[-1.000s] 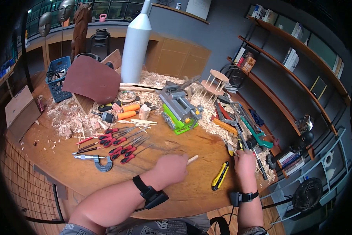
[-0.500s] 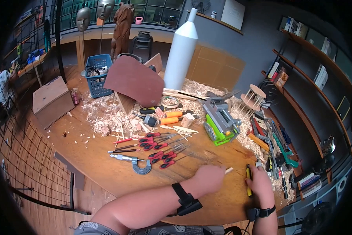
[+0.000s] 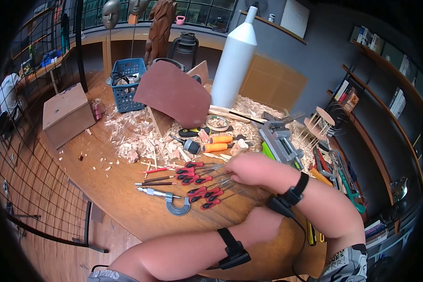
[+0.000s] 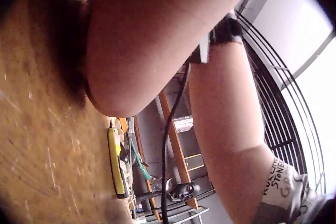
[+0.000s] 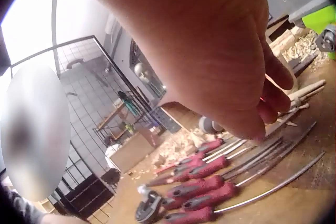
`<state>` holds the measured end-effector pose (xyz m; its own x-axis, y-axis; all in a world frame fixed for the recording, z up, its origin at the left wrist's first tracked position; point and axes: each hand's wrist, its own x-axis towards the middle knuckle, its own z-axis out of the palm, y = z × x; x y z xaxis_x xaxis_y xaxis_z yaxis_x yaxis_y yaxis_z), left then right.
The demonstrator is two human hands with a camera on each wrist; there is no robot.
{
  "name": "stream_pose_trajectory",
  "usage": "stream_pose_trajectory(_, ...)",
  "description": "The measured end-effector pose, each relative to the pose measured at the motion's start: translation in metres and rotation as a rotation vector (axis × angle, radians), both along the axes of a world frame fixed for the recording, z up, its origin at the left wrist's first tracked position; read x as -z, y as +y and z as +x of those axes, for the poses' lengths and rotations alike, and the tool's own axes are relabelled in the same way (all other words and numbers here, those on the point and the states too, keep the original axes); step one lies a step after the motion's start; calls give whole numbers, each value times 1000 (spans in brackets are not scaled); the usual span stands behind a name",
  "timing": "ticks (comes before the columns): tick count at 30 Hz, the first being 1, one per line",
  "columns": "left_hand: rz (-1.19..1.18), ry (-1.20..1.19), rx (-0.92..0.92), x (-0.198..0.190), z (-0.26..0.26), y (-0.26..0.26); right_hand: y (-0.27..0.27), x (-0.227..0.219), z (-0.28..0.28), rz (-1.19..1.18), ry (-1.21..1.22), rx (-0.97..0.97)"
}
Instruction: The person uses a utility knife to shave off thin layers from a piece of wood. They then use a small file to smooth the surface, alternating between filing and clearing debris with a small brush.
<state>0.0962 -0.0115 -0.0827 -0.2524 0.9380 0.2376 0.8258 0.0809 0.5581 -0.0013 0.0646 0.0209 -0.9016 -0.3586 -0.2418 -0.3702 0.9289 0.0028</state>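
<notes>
From my end, the big change is the right hand [image 3: 254, 170]: half a second ago it was down by the utility knife [image 4: 116, 166], and now it has swung across to the needle files [image 3: 203, 180]. I take that to mean the work at this moment centres on the files rather than the knife. They lie fanned on the tabletop [image 3: 112, 202], just beyond the outside micrometer [image 3: 175, 210], shafts pointing toward the right hand.

Through the right wrist view I see its fingers loosely bent and parted over the shafts, with nothing visible in their hold; whether a fingertip touches a file I cannot tell. The left hand [image 3: 266, 223] stays low near the table, but its fingers are hidden from me, so I cannot say how far they are curled. The wooden stick it held is out of sight too.

The files pair slim, rod-like metal shafts with rounded red-and-black grips. Around them, I make out pale, curly wood shavings [image 3: 141, 136], a dull reddish-brown sandpaper sheet [image 3: 176, 91] bowed into a curve, and a blocky grey bench vise [image 3: 278, 141]. The wood under everything looks scuffed.
</notes>
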Motion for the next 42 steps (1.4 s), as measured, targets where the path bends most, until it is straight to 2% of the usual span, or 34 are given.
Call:
stream_pose_trajectory(1,117,-25,-21,0,0,0,-3,5,-7,46,-46,2)
stream_pose_trajectory(3,71,-44,-21,-2,0,0,-6,11,-16,93,-97,-1)
stream_pose_trajectory(5,24,-67,-25,0,1,3,-6,17,-18,45,4,-70)
stream_pose_trajectory(7,256,-88,-88,9,5,4,-5,20,-21,39,1,-128)
stream_pose_trajectory(12,133,-108,-49,-6,1,-3,6,12,-38,-7,-66,-222)
stream_pose_trajectory(14,76,-113,-51,-7,1,-4,7,-3,-49,-151,-292,-129)
stream_pose_trajectory(15,106,-92,-68,-5,2,-3,6,-3,-50,-155,-297,-129)
stream_pose_trajectory(17,131,-68,-80,-4,1,-3,5,-1,-54,-315,-369,-120)
stream_pose_trajectory(18,109,-70,-67,-4,1,-2,6,-3,-58,-318,-371,-119)
stream_pose_trajectory(20,86,-79,-57,-5,0,-2,8,-10,-70,-314,-113,-152)
stream_pose_trajectory(25,82,-37,-53,-4,1,0,-3,-15,-82,-367,-183,-124)
stream_pose_trajectory(28,86,59,-83,-2,5,1,-15,1,-83,-182,-243,-195)
stream_pose_trajectory(32,76,81,-78,-3,3,1,-20,13,-87,-167,-207,-192)
stream_pose_trajectory(34,90,81,-93,-4,2,1,-18,7,-91,-149,-306,-142)
stream_pose_trajectory(35,92,82,-97,-3,2,1,-17,4,-94,-147,-306,-145)
stream_pose_trajectory(37,87,79,-94,-4,2,1,-16,-2,-97,-190,-141,-166)
stream_pose_trajectory(42,69,59,-70,-8,1,-1,-22,-7,-92,-188,-201,-128)
